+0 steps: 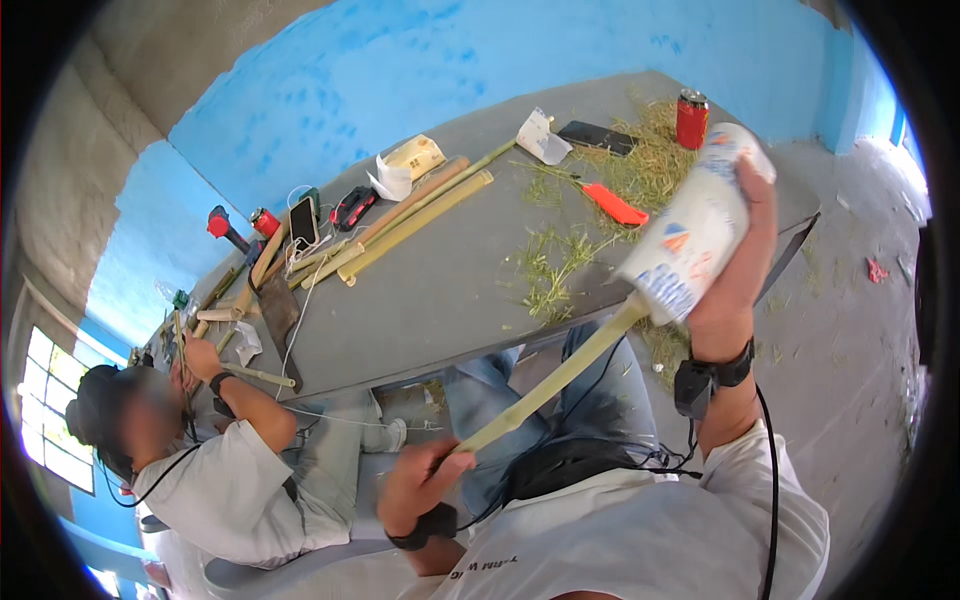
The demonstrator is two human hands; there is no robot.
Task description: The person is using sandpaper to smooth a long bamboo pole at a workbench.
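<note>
A green bamboo stick (545, 385) slants up from lower left to upper right in front of my lap. My left hand (420, 487) is closed around its lower end. The upper end meets the near end of a white cylinder (697, 225) with blue and orange print; whether it goes inside is hard to tell. My right hand (745, 235) grips the cylinder from its right side, with some fingers hidden behind it. On the table beyond lie an orange-handled tool (614, 205) and green plant shavings (553, 270).
The grey table (440, 300) carries bamboo poles (415, 225), phones (303, 222), a power drill (228, 228), a blade (277, 312) and a red can (691, 120) near its far right corner. A co-worker (230, 470) sits to my left, hands at the table.
</note>
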